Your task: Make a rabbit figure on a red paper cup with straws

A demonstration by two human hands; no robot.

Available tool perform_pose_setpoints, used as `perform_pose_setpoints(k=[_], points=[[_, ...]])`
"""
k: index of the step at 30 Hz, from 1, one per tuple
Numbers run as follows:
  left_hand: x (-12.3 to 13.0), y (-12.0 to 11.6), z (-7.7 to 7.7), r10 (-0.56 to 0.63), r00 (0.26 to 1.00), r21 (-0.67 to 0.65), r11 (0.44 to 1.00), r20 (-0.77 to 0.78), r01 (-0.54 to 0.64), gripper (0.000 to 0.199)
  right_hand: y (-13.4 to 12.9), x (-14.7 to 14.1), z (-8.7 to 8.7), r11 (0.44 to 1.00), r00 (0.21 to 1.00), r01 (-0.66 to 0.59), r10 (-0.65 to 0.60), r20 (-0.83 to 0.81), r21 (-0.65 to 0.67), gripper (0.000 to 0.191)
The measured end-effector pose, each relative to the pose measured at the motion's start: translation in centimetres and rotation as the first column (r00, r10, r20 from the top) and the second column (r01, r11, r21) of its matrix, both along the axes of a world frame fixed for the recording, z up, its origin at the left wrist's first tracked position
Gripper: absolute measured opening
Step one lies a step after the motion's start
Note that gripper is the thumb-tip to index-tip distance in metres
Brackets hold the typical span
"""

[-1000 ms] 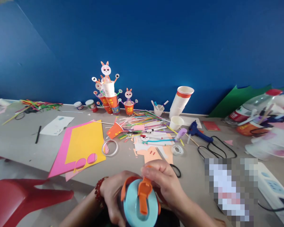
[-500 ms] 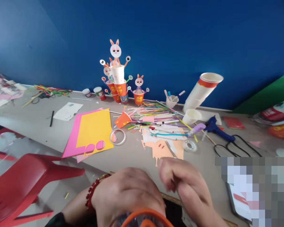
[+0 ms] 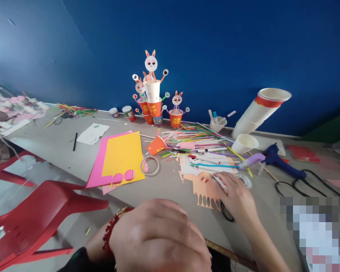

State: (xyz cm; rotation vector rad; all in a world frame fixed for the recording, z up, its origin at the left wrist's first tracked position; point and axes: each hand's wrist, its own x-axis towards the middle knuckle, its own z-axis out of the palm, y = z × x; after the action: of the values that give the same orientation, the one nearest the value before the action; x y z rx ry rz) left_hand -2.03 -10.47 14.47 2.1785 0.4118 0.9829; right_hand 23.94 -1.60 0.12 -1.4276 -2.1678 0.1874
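My left hand (image 3: 158,234), a red bead bracelet on its wrist, is close to the camera at the bottom middle. Its back faces me and its fingers curl under; whatever they hold is hidden. My right hand (image 3: 236,194) reaches over the table, its fingers closed on the blade part of a pair of scissors. A black scissor handle loop (image 3: 228,215) sticks out below the palm. Under these fingers lies peach paper (image 3: 200,187) with a row of cut-out holes. A small tape roll (image 3: 245,180) is just beyond the right hand.
Paper cups with rabbit faces (image 3: 153,107) stand by the blue wall. Pipe cleaners (image 3: 189,134), yellow paper (image 3: 123,151), a larger tape roll (image 3: 150,166), stacked white cups (image 3: 257,113) and a blue glue gun (image 3: 283,160) lie around. A red stool (image 3: 42,211) is at left.
My right hand has moved forward from beside my left hand onto the scissors on the peach paper. My left hand stays low; an orange rim beneath it has gone from view. The view has shifted.
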Motion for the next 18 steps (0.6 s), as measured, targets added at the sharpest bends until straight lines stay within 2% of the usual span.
perform_pose_setpoints(k=[7,14,18], points=[[-0.5,0.4,1.4,0.039,0.997,0.058,0.997,0.061,-0.043,0.067,2.0,-1.0,-1.4,0.994,0.995,0.022,-0.032,0.094,0.105,0.031],[-0.8,1.0,2.4,0.054,0.994,0.094,0.994,0.096,-0.063,0.059,3.6,-0.6,-0.5,0.991,0.979,0.085,-0.102,0.177,0.101,0.031],[-0.2,1.1,2.6,0.073,0.976,0.119,0.988,0.208,-0.099,0.057,4.4,-0.8,-0.3,0.994,0.976,0.088,-0.100,0.193,0.070,0.032]])
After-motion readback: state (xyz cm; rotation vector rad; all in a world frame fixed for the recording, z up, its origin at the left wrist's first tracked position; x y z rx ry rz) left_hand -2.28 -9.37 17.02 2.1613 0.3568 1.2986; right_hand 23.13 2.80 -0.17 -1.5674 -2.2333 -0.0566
